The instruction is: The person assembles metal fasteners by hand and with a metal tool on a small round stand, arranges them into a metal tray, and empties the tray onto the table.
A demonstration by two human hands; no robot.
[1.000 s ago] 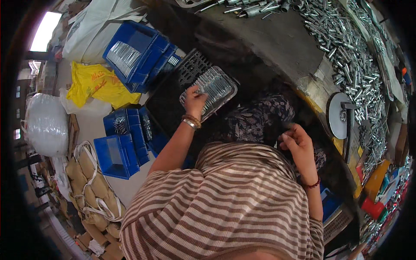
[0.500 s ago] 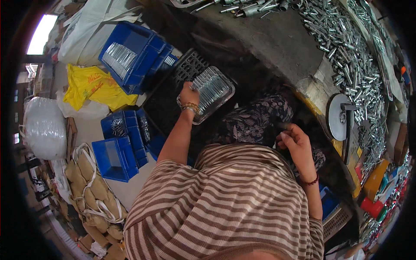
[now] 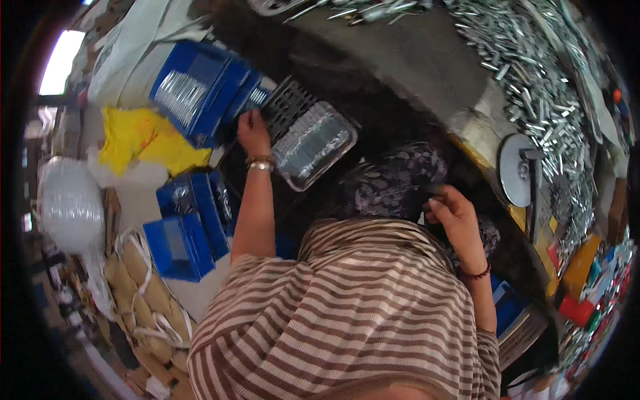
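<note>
My left hand [image 3: 254, 135], smeared by motion, is between a metal tray [image 3: 347, 143] and the stacked blue bins [image 3: 223, 87]. Whether it holds anything cannot be made out. The tray carries a row of slender silvery metal pieces [image 3: 313, 145], lying side by side. More silvery pieces [image 3: 180, 95] lie lined up in the upper blue bin, and a few show in the bin just beyond my left fingertips. Above my lap my right hand [image 3: 456, 215] is closed, thumb against curled fingers; a dark spot at the fingertips is too unclear to name.
A black perforated crate [image 3: 289, 105] lies by the tray. To the right runs a workbench [image 3: 427, 73] with heaped metal tubes [image 3: 533, 113] and a round disc [image 3: 516, 170] at its edge. More blue bins [image 3: 177, 247], a yellow bag [image 3: 143, 140] and a plastic-wrapped bundle [image 3: 70, 207] are at left.
My left hand has moved off the tray's left side, leftward and up toward the blue bins. My right hand has stayed in nearly the same place and pose.
</note>
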